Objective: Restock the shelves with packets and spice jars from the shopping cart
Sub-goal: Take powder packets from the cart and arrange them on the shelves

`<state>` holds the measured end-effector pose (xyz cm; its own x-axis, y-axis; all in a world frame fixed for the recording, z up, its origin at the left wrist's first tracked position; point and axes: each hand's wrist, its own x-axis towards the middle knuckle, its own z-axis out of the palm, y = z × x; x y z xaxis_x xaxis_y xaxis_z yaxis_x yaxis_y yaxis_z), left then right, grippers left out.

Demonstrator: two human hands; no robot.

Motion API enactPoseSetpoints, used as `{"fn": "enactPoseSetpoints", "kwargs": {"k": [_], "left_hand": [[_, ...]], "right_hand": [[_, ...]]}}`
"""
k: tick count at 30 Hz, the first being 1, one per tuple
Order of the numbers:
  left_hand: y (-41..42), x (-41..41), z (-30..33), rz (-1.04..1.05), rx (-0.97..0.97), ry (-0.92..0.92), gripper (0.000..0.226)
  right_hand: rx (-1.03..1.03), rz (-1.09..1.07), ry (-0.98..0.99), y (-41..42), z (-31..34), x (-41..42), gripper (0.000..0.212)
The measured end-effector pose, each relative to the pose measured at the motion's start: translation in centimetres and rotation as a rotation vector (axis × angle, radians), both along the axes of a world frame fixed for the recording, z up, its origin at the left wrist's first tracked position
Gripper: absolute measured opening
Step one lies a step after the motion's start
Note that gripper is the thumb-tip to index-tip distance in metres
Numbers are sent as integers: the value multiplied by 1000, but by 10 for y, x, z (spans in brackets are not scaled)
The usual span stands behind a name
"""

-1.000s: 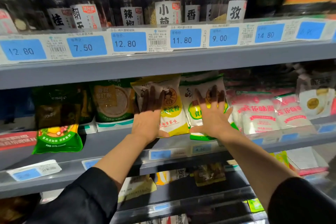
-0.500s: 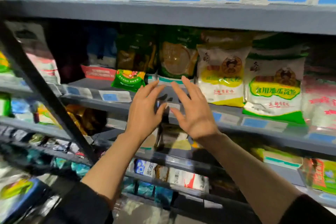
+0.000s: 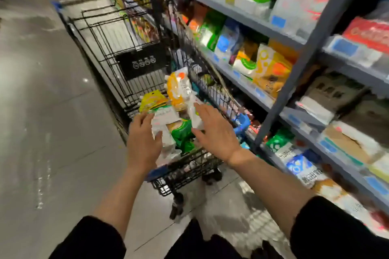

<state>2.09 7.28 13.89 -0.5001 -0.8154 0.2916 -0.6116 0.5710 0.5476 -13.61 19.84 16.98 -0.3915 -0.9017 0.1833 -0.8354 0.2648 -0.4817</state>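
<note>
Head view, motion-blurred; we read no word or number in full.

- Black plaque (image 3: 141,63) on the shopping cart (image 3: 101,33): a row of four white round symbols, too small for us to make out.
- Blue price tags (image 3: 278,21) on the shelf edges: figures smeared, illegible.
- Blue-and-white packet (image 3: 303,169) on the low shelf: dark Chinese characters, which we cannot decipher.
- Orange-and-white packet (image 3: 181,88) in the cart: small print, unreadable.
</note>
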Motion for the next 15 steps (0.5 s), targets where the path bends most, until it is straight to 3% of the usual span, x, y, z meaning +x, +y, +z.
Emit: {"fn": "enactPoseSetpoints", "kwargs": {"k": [5,15], "left_hand": [[-33,41,-23,138,22,-56,52],[-66,21,-65,204,46,-250,69]], "right_hand": [[238,88,-101,-67,-34,11,67],[559,191,-444,-171,-134,-41,54]]}}
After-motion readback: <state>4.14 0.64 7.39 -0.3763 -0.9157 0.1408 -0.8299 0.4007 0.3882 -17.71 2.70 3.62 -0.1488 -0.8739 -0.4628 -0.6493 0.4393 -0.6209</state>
